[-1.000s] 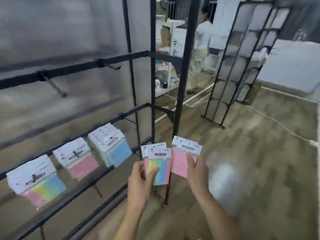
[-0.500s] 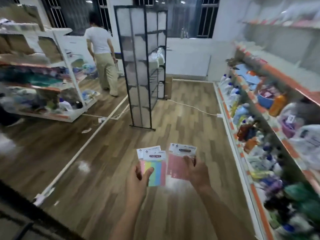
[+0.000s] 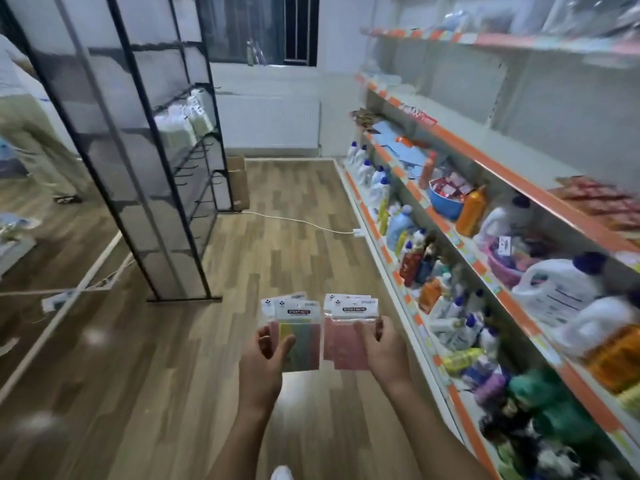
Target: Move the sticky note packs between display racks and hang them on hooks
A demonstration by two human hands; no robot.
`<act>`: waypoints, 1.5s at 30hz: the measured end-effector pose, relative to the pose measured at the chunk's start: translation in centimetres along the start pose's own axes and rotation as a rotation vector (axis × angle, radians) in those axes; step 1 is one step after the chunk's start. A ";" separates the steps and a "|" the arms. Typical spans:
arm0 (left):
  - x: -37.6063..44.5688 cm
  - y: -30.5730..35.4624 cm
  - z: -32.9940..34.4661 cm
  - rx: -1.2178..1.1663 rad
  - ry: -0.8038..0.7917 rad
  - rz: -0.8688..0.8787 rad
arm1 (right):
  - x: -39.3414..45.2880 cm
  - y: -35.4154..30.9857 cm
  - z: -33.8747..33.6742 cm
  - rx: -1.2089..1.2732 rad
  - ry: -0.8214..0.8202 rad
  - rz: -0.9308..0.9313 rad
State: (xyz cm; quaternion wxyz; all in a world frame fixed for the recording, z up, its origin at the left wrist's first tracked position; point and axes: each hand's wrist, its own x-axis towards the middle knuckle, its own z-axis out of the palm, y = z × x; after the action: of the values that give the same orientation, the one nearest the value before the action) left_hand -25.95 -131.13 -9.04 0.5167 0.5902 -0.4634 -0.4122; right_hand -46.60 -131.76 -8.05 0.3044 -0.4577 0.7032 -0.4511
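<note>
Packs of multicoloured sticky notes [image 3: 299,332] are gripped in the left hand [image 3: 266,358], pink packs [image 3: 346,336] in the right hand [image 3: 384,351], near the black display rack [image 3: 138,150]; flat, glossy plastic sleeves.

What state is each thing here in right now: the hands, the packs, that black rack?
Left hand: grips the striped packs.
Striped packs: fanned, held upright, unhung.
Right hand: grips the pink packs.
Pink packs: stacked, held upright, unhung.
Black rack: standing, some hooks bare, pale packs hanging higher up.
</note>
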 end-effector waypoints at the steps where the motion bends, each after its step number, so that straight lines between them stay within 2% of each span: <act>1: 3.5 0.7 0.7 -0.016 -0.012 0.009 | 3.0 -1.0 1.0 -0.005 0.012 -0.005; 6: 18.8 4.2 3.7 -0.061 -0.013 0.026 | 16.2 -6.8 4.8 -0.023 0.065 -0.081; 10: 27.9 4.6 6.3 -0.051 -0.050 0.043 | 24.7 -7.6 7.7 0.022 0.081 -0.056; 13: 35.3 4.0 8.7 -0.030 -0.043 0.022 | 31.8 -7.5 10.4 0.049 0.054 -0.012; 19: 51.7 3.1 14.5 0.020 -0.003 0.009 | 49.0 -8.8 15.7 0.103 -0.011 -0.037; 24: 65.5 5.5 18.7 0.052 0.084 0.017 | 64.8 -13.1 20.5 0.140 -0.118 -0.074; 27: 72.5 6.9 19.5 0.078 0.153 0.010 | 72.1 -16.4 23.6 0.146 -0.175 -0.113; 32: 84.1 6.2 20.5 0.041 0.241 -0.028 | 83.0 -18.4 30.4 0.136 -0.230 -0.135; 38: 101.0 4.9 21.4 0.005 0.256 0.008 | 96.1 -22.5 40.1 0.100 -0.261 -0.157; 45: 118.4 7.0 20.3 -0.075 0.205 0.010 | 108.5 -29.3 50.6 0.125 -0.265 -0.166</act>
State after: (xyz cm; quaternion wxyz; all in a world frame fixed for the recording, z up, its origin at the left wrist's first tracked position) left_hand -19.08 -251.25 -5.59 0.5851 0.6073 -0.3954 -0.3640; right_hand -36.23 -254.50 -3.61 0.3843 -0.5496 0.5872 -0.4533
